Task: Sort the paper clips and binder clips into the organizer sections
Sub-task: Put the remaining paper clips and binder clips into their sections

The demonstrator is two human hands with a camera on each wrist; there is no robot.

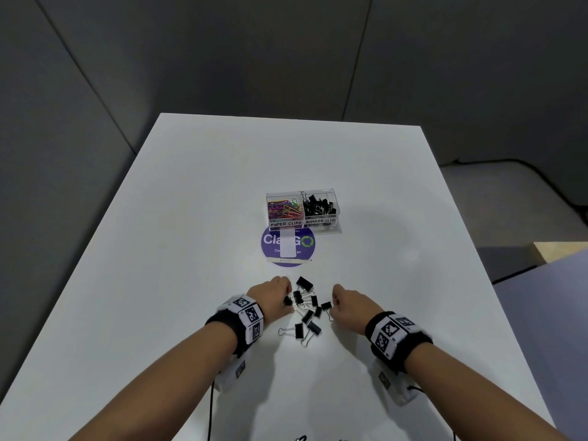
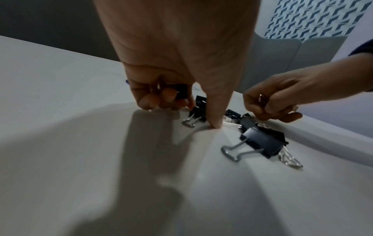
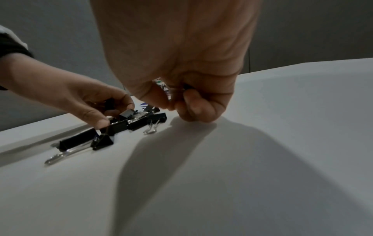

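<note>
A clear two-section organizer (image 1: 303, 223) stands mid-table, with coloured paper clips (image 1: 284, 209) in its left section and black binder clips (image 1: 318, 206) in its right. Several loose black binder clips (image 1: 308, 314) lie in a pile near me, also seen in the wrist views (image 2: 262, 143) (image 3: 139, 121). My left hand (image 1: 281, 297) is at the pile's left edge; its curled fingers hold a black binder clip (image 2: 181, 93) and the thumb (image 2: 216, 123) touches the table. My right hand (image 1: 338, 303) is at the pile's right edge, fingers curled round a binder clip (image 3: 186, 87), mostly hidden in the fist.
A round purple sticker (image 1: 270, 241) with white tape over it lies on the white table (image 1: 191, 218) just in front of the organizer. Grey partition walls stand behind and to the left. A chair and a pale board are off the table's right edge.
</note>
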